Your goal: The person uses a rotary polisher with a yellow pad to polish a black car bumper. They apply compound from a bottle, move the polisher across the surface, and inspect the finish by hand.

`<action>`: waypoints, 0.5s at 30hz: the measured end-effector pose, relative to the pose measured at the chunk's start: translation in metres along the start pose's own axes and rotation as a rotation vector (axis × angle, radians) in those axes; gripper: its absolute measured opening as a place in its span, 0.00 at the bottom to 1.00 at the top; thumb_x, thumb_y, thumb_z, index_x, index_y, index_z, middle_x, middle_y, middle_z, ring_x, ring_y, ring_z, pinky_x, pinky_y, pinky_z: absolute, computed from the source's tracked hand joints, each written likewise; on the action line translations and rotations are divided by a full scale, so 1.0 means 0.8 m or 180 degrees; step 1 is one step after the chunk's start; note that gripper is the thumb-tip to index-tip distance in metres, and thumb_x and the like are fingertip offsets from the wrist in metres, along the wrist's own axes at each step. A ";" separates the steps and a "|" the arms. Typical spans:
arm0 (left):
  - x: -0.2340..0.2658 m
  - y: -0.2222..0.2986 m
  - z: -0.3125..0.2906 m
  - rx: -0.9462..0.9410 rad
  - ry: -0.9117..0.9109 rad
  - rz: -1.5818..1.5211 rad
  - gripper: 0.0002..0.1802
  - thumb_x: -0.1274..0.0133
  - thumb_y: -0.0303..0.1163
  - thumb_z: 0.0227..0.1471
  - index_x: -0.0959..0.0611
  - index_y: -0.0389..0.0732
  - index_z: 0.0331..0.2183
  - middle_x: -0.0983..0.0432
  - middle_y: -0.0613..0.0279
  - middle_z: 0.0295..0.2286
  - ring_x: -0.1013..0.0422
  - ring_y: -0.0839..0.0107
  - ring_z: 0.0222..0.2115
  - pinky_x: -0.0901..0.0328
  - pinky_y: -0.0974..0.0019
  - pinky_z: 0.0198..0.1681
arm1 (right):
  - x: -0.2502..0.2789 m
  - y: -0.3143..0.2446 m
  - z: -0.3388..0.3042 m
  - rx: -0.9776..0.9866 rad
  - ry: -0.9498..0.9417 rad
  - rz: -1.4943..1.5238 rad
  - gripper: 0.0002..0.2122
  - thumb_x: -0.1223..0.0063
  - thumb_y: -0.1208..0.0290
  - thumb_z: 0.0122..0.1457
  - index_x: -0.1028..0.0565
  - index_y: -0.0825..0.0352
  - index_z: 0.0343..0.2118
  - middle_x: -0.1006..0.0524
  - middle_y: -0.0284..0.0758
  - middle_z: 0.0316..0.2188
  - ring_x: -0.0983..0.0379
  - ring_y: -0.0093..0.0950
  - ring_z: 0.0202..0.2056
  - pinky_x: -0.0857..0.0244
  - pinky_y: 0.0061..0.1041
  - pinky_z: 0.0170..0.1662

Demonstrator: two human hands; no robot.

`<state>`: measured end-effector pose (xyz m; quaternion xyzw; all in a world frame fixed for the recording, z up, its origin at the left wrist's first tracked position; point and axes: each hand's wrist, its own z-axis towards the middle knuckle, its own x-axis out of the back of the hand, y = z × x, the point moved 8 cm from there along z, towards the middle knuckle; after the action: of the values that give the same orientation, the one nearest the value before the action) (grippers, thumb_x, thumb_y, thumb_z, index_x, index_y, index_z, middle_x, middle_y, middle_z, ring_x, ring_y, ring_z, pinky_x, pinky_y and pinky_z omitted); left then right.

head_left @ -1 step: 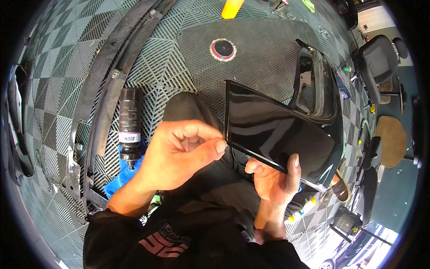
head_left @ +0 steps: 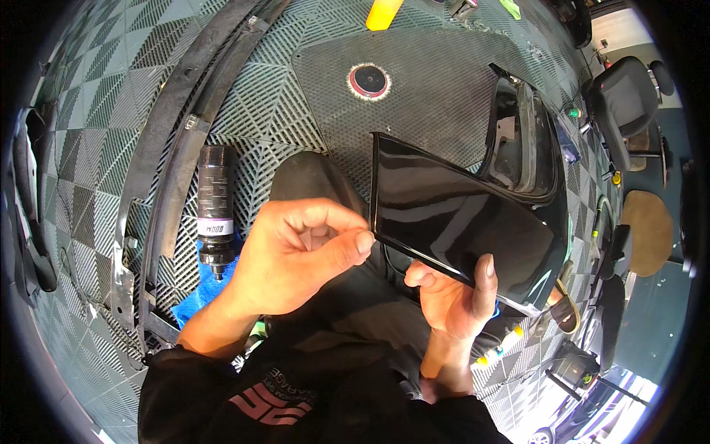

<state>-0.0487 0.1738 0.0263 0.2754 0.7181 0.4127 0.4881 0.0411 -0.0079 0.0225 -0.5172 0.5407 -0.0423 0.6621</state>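
Observation:
A glossy black car body panel [head_left: 451, 207] lies tilted in front of me, its frame-like far end [head_left: 518, 140] reaching to the right. My left hand [head_left: 285, 259] is closed, with thumb and forefinger pinched together right at the panel's near left corner. Whether the pinch has the panel's edge or something thin on it cannot be seen. My right hand [head_left: 452, 303] grips the panel's near edge, thumb on the glossy face and the other fingers partly hidden underneath.
A round brush-edged pad [head_left: 368, 81] rests on a dark mat [head_left: 429, 59] beyond the panel. To the left are a black bottle [head_left: 216, 192], a blue cloth [head_left: 194, 300] and long dark strips [head_left: 166, 133]. A yellow object [head_left: 383, 13] stands far off; an office chair [head_left: 625, 96] is at right.

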 end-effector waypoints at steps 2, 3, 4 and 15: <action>-0.001 -0.001 -0.001 0.0007 0.0036 0.0017 0.05 0.38 0.23 0.58 0.16 0.30 0.34 0.19 0.60 0.28 0.24 0.77 0.29 0.30 0.73 0.34 | 0.001 0.002 -0.001 -0.0001 0.0011 0.0004 0.31 0.65 0.48 0.72 0.27 0.79 0.53 0.18 0.54 0.38 0.19 0.47 0.35 0.22 0.41 0.40; -0.002 -0.002 -0.001 -0.0044 0.0009 -0.0012 0.05 0.39 0.22 0.59 0.16 0.29 0.35 0.20 0.63 0.28 0.26 0.80 0.28 0.32 0.75 0.32 | 0.002 0.002 -0.002 -0.0003 0.0013 -0.0007 0.31 0.64 0.48 0.72 0.27 0.79 0.53 0.18 0.54 0.38 0.19 0.47 0.35 0.22 0.41 0.40; -0.003 -0.002 -0.001 -0.0094 -0.0018 -0.0041 0.05 0.40 0.22 0.60 0.17 0.29 0.36 0.21 0.65 0.28 0.28 0.82 0.28 0.34 0.77 0.30 | 0.003 0.002 -0.002 -0.0006 0.0003 -0.0058 0.31 0.64 0.48 0.72 0.27 0.79 0.53 0.18 0.54 0.38 0.19 0.47 0.35 0.22 0.41 0.39; 0.000 -0.004 0.004 -0.0025 0.0145 0.0122 0.01 0.39 0.20 0.55 0.16 0.32 0.32 0.18 0.58 0.26 0.23 0.75 0.26 0.32 0.73 0.31 | 0.011 0.005 0.000 0.0021 -0.0099 -0.0050 0.29 0.63 0.51 0.72 0.27 0.81 0.52 0.19 0.56 0.39 0.18 0.48 0.35 0.22 0.42 0.39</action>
<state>-0.0460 0.1735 0.0233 0.2777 0.7220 0.4309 0.4647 0.0426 -0.0117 0.0140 -0.5199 0.5261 -0.0412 0.6717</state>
